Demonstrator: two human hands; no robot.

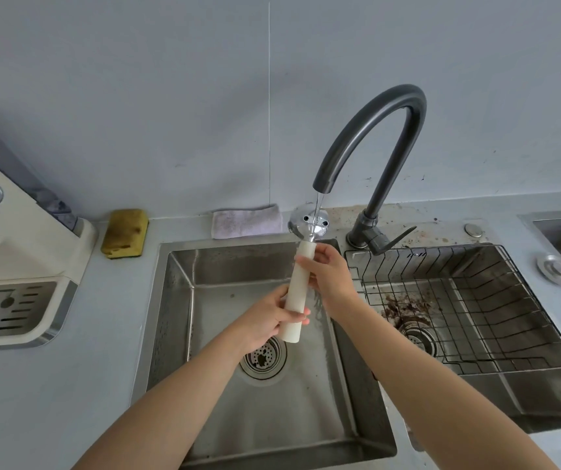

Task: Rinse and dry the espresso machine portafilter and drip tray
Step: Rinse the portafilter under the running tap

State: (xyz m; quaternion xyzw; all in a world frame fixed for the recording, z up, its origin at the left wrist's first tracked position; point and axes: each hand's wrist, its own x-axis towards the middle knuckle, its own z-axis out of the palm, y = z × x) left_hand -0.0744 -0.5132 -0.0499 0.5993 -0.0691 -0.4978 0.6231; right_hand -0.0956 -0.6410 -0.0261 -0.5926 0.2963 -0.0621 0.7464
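Note:
I hold the portafilter over the left sink basin, its long cream handle pointing toward me and its chrome head up under the dark tap. A thin stream of water runs from the spout onto the underside of the chrome head, where two spout holes show. My left hand grips the lower end of the handle. My right hand grips the handle near the head. The drip tray with its slotted metal grille sits in the cream espresso machine at the left.
A yellow sponge and a folded grey cloth lie on the counter behind the sink. The right basin holds a black wire rack with coffee grounds around its drain. A round metal cover lies at the far right.

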